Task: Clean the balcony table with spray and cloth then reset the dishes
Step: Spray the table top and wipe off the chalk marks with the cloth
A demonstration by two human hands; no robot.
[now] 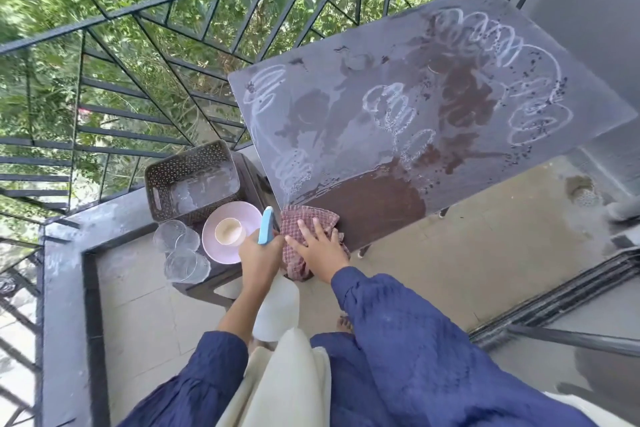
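Note:
The dark balcony table [467, 55] is wet and streaked with white foam loops; a wiped brown patch lies at its near edge. My right hand [320, 246] presses flat, fingers spread, on a red checked cloth [299, 218] at the table's near left corner, with part of the cloth hanging over the edge. My left hand [259, 256] grips a white spray bottle [278, 308] with a blue trigger head, held just left of the cloth. On a low dark stool [207, 284] to the left sit a pink plate [221, 239] with a cream cup [228, 231] and clear glass dishes [176, 236].
A brown woven basket [180, 170] stands behind the dishes on the stool. A black metal railing [138, 87] runs along the left and far side above greenery. A grey ledge [59, 274] borders the tiled floor, with a floor drain [585, 196] and a door track [554, 302] at right.

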